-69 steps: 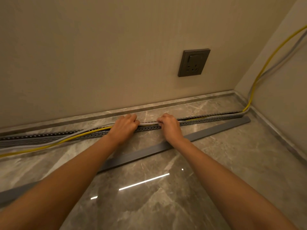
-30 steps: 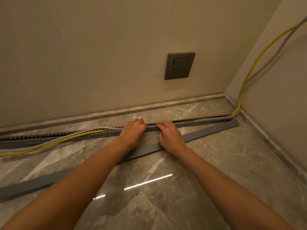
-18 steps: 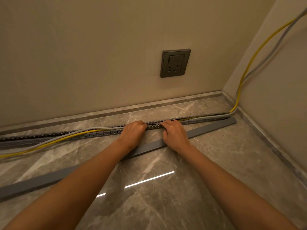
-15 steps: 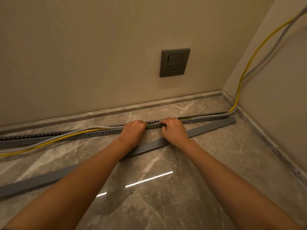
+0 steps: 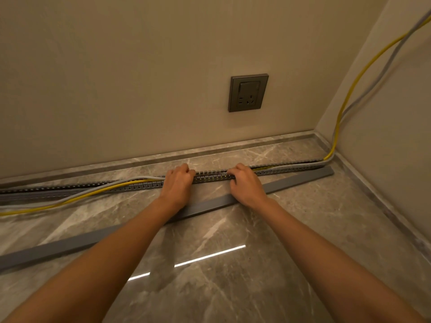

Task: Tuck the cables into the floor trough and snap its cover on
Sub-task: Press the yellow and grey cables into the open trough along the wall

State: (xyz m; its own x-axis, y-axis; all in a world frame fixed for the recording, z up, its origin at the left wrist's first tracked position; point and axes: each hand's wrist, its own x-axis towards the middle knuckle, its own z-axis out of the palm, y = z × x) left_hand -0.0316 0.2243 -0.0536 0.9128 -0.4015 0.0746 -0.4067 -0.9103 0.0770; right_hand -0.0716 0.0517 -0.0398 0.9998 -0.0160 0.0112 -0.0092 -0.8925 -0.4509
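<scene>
Both hands, left [image 5: 178, 185] and right [image 5: 246, 183], were curled over the slotted trough [image 5: 211, 177], pressing cables [image 5: 93, 193]; the cover [image 5: 296, 180] was left alongside.

Two bare forearms w/ no sleeves, reaching in from bottom edge. Left hand [image 5: 178, 186] & right hand [image 5: 247, 184] both bare: no gloves, rings, watch or wristbands visible. Fingernails too small to make out.

left hand [image 5: 178, 185] and right hand [image 5: 246, 184] pressing on trough [image 5: 210, 177] | yellow cable [image 5: 93, 194] — grey cable [image 5: 98, 188] spilling out leftward | cover [image 5: 296, 181] lying alongside
</scene>
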